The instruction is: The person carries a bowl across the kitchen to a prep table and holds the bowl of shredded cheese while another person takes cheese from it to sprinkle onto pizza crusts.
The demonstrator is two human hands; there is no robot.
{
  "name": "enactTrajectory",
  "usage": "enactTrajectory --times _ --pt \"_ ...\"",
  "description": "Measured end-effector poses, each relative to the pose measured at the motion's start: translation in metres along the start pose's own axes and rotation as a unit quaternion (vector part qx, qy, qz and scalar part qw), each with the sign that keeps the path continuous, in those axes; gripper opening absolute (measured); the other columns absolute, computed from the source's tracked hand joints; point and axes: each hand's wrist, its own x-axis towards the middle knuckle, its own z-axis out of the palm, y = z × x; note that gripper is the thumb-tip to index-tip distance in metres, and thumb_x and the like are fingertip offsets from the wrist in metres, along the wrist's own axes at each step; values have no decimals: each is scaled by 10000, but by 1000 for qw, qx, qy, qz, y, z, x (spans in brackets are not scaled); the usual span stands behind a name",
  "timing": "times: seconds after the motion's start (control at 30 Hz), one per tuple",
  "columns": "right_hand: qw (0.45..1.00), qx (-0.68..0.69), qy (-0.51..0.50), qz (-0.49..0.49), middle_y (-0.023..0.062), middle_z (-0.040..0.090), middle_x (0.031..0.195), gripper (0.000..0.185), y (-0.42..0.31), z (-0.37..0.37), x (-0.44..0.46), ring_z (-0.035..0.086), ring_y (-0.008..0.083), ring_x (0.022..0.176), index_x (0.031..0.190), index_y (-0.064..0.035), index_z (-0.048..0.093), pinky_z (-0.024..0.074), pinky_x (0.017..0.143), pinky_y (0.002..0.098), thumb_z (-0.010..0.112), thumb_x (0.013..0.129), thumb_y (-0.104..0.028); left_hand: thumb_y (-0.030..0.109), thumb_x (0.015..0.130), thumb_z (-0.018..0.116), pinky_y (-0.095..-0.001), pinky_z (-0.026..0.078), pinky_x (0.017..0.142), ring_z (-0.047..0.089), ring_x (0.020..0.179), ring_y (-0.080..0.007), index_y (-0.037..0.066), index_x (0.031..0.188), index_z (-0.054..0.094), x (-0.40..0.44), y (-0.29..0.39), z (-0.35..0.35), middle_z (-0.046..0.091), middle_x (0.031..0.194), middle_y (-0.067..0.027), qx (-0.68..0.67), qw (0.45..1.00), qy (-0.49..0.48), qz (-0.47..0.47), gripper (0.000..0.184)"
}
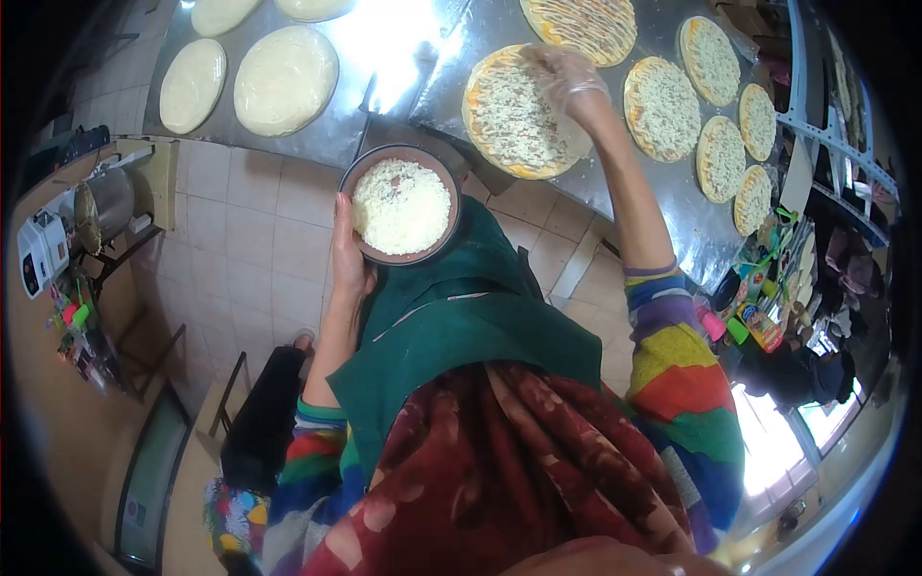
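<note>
My left hand [351,252] grips the side of a round brown bowl [455,206] with its thumb on the rim. White grated cheese [403,204] fills much of this bowl. In a clear plastic glove, my right hand [567,79] is over the upper right part of a large pizza [509,120]. Its fingers are bent together and point down; what is between them is hidden. Brown streaks of sauce and scattered grated cheese cover that pizza.
Behind it lies another pizza [586,24] with sauce streaks. Several cheese-covered pizzas [663,108] are at the right of the metal table [600,182]. Plain dough rounds [286,82] lie on the left. A mixer bowl [106,206] and a person's dark-clothed leg [264,422] are at left.
</note>
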Motion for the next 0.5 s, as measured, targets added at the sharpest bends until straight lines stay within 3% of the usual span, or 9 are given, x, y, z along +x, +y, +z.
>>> enactTrajectory --times 0.1,0.23,0.5 --pt "999 -31 -31 12 180 648 1037 226 -15 10 8 614 348 958 1065 -50 655 493 833 394 586 861 -121 458 993 363 -341 424 992 521 1165 -215 -11 1323 401 -2 -3 1 510 1280 -151 -4 1000 6 6 575" --pt "997 -38 -14 -68 178 649 1001 191 7 26 16 610 350 949 1019 -33 662 488 841 387 588 858 -105 456 995 357 -342 428 990 528 1159 -218 -13 1321 403 -4 -7 3 513 1277 -153 -10 1000 9 13 573" --pt "995 30 -84 35 128 688 995 242 21 -16 23 654 234 862 1091 -31 656 513 775 342 606 880 -140 469 990 360 -345 434 983 528 1160 -224 -14 1327 399 -9 -16 10 513 1277 -157 -11 1000 13 13 590"
